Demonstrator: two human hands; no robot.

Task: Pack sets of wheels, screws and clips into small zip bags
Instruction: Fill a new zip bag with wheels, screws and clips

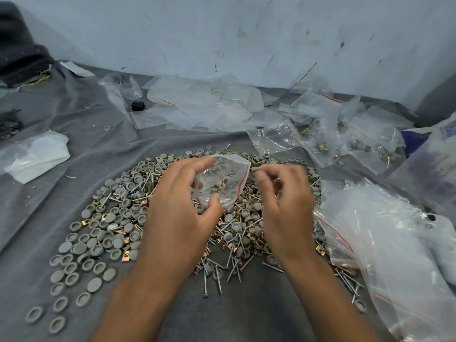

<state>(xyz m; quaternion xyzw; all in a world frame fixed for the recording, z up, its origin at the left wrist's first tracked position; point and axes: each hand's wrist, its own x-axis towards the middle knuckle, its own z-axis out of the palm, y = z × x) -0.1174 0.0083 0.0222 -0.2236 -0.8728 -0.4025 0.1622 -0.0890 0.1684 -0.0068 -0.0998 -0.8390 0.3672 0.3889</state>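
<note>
Holding the small zip bag point(222, 183) up over the heap, the left hand point(182, 206) has its grip clamped on the bag's near edge, thumb low at the bottom corner and fingers curled over the top. The bag hangs just above the middle of the pile of parts point(158, 211) on the grey cloth point(81, 134), its red zip line running down the right-hand edge, so the mouth faces the right hand point(283, 193). That's the relation that matters: the opening lies just beside the right hand's fingertips point(259, 175), a small gap between them. The right hand is blurred, fingers curled together as if pinching; whether it carries a part, one cannot tell. Grey wheels point(74, 267) spread to the left, screws point(217, 275) lie nearest the person, brass clips point(127, 255) scattered among them. Packed bags point(328, 144) sit well off to the right. Likely next: the right hand feeds the mouth.
</note>
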